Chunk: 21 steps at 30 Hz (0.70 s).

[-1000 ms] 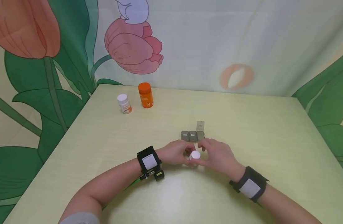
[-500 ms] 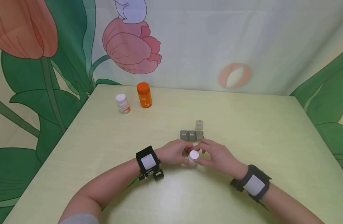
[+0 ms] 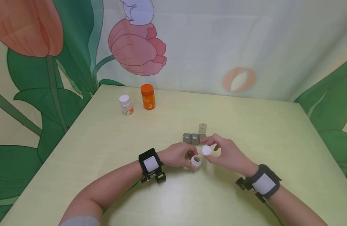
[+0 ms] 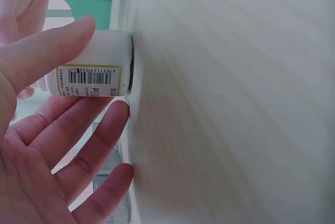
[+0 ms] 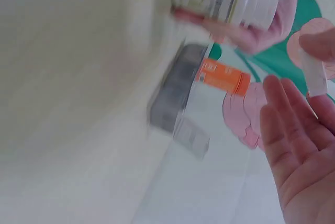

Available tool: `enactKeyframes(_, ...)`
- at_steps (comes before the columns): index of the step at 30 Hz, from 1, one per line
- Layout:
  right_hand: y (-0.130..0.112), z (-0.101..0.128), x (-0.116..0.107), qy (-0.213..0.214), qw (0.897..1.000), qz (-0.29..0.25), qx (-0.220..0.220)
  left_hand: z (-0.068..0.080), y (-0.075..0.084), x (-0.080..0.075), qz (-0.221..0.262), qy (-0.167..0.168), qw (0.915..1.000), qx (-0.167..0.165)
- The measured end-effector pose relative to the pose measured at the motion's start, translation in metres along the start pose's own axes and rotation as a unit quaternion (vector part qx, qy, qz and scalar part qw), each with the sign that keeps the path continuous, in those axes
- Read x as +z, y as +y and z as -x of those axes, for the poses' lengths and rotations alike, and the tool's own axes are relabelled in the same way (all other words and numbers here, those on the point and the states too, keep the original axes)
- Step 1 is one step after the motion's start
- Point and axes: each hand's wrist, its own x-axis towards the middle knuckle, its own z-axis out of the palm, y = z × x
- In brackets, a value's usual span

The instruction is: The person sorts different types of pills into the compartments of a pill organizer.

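Gripping with the left hand (image 3: 177,154) a small white plastic bottle (image 3: 196,163), upright and uncapped on the pale-yellow worktop (image 3: 173,201); pinching with the right hand (image 3: 228,154) a round white cap (image 3: 206,150), just beside the bottle.

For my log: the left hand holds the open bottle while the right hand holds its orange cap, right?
No, the cap is white, not orange, as the head view shows. The right hand holds it, and the left hand holds the open bottle.
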Motion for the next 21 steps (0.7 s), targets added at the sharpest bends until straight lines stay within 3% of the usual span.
enactKeyframes(5,0.012,0.006,-0.010,-0.014,0.997,0.073,-0.008,0.001,0.000,0.000,-0.002,0.000,0.9999,-0.011)
enactKeyframes(12,0.021,0.015,-0.022,-0.081,0.988,0.121,0.047,0.002,0.002,0.000,-0.008,0.001,0.9998,-0.016)
enactKeyframes(21,0.025,0.020,-0.032,-0.096,0.972,0.212,0.018,0.002,0.000,0.002,-0.002,0.005,0.9999,-0.016)
